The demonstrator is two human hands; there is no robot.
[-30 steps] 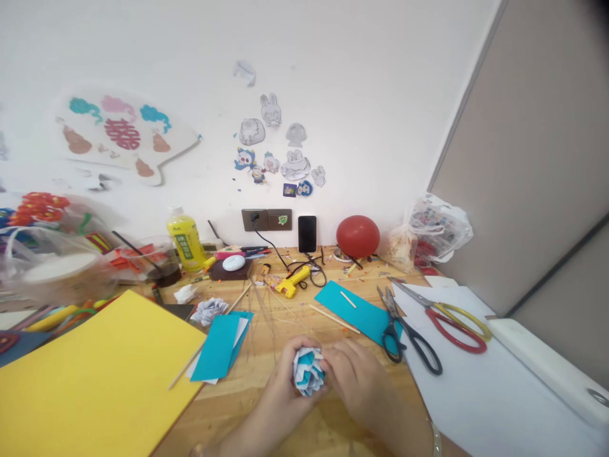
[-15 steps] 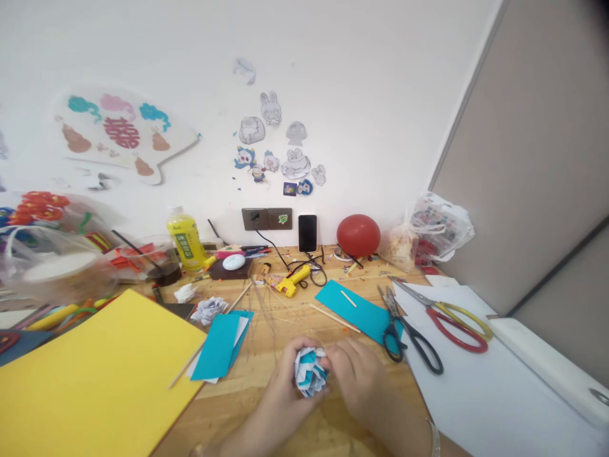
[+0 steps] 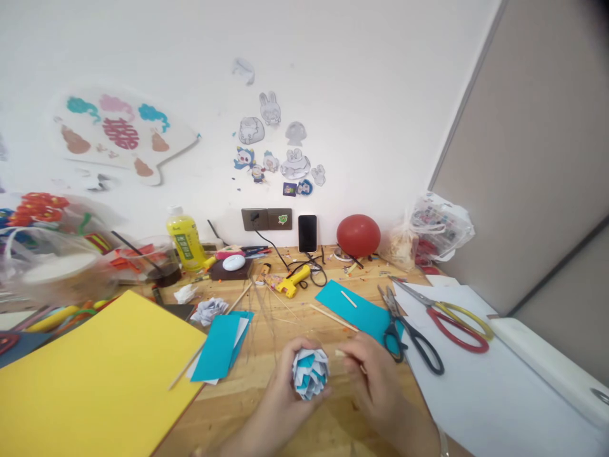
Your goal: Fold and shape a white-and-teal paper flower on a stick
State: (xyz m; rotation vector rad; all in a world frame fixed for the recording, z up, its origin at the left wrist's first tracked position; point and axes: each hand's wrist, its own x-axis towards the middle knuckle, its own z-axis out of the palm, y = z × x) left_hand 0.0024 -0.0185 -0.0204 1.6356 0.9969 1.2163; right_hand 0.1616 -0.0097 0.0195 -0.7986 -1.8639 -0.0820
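A round folded-paper piece in white and blue [image 3: 311, 374] rests in my left hand [image 3: 285, 397], with the thumb below it and the fingers curled around its far side. Just to the right, my right hand [image 3: 373, 381] pinches a small pale stick [image 3: 340, 353] between thumb and fingertips, apart from the paper piece. Blue and white paper strips [image 3: 219, 348] lie left of my hands. Beyond my right hand is a blue sheet [image 3: 356, 310] with a short pale stick [image 3: 349, 299] on it.
Black-handled scissors [image 3: 413, 341] and red-and-yellow-handled scissors [image 3: 459, 324] lie on the right. A large yellow sheet [image 3: 99, 374] covers the left. Farther back are a yellow glue gun [image 3: 294, 282], a phone [image 3: 307, 233], a red balloon [image 3: 358, 235] and a bottle [image 3: 186, 241].
My right hand has moved right, away from the paper piece, and the small pale stick now shows at its fingertips. My left hand has barely moved.
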